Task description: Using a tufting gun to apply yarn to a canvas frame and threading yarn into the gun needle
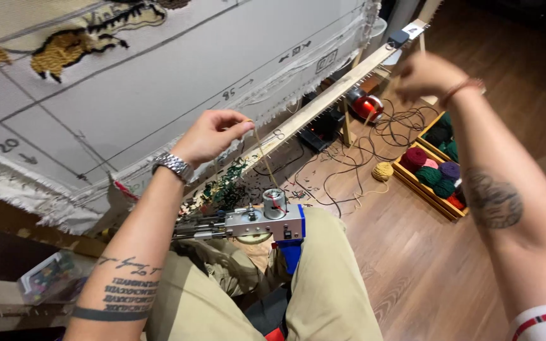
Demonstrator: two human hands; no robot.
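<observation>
Tan yarn [261, 146] pinched taut between both hands, left [211, 134] nearer the tufting gun [248, 222] below, right [426, 74] raised far.

A wooden crate of yarn balls [436, 172], a loose yellow ball [383, 170] and tangled cables [342, 165] on the floor.

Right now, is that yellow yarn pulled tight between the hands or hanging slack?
Tight. The yellow yarn runs in a straight line down from the left hand's pinch toward the tufting gun on the lap; toward the blurred right hand, cannot tell.
</observation>
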